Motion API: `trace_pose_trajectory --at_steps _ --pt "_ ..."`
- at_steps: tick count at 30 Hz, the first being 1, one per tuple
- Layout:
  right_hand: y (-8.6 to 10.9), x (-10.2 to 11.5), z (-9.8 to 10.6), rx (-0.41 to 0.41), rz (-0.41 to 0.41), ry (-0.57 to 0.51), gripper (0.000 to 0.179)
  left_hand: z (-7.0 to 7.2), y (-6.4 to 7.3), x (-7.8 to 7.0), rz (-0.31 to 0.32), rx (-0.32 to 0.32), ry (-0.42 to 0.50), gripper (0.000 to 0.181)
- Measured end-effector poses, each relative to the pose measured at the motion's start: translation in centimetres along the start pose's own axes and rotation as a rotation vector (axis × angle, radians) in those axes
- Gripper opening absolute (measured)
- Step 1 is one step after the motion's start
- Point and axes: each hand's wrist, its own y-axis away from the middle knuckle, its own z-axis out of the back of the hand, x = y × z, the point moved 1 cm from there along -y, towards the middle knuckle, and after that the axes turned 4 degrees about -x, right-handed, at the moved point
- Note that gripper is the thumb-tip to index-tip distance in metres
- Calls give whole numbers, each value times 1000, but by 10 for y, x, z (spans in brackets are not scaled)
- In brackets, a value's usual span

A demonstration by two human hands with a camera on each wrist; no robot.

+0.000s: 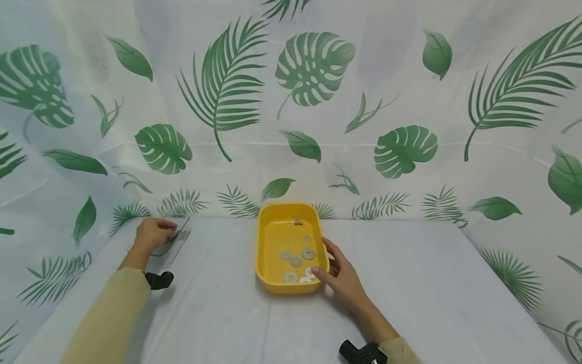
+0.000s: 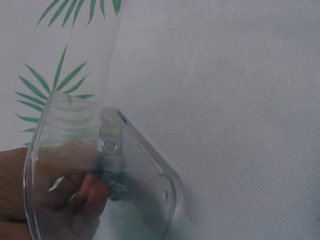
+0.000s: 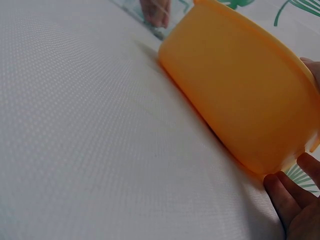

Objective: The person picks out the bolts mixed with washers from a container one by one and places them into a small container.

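Observation:
At the table's left, my left hand [image 1: 153, 235] has its fingers in a clear plastic box [image 1: 176, 248] whose lid stands raised. Through the plastic in the left wrist view, bent fingers touch small metal nuts [image 2: 111, 146] and other hardware; whether they pinch a piece is hidden. My right hand [image 1: 343, 278] holds the right wall of a yellow plastic tray [image 1: 258, 247], thumb over the rim and fingers outside. In the tray lie several flat washers [image 1: 295, 261] of different sizes and a small metal bolt [image 1: 297, 222] near the far end.
A white cloth [image 1: 213, 313] covers the table. Behind it hangs a white sheet [image 1: 254, 174] printed with green leaves. Each wrist wears a black camera mount, one [image 1: 159, 280] on the left and one [image 1: 362, 352] on the right.

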Motion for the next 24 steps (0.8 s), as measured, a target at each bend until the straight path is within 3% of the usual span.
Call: trace_pose_trajectory --at_steps 7,18,24 --pt "0 -2 1 -2 3 -6 77 -2 -4 2 11 7 1 32" --pt "1 -1 1 -1 0 -23 77 -1 1 0 11 -19 -10 32" --pt "1 -1 1 0 -2 -18 77 0 3 -2 -14 -64 5 31"
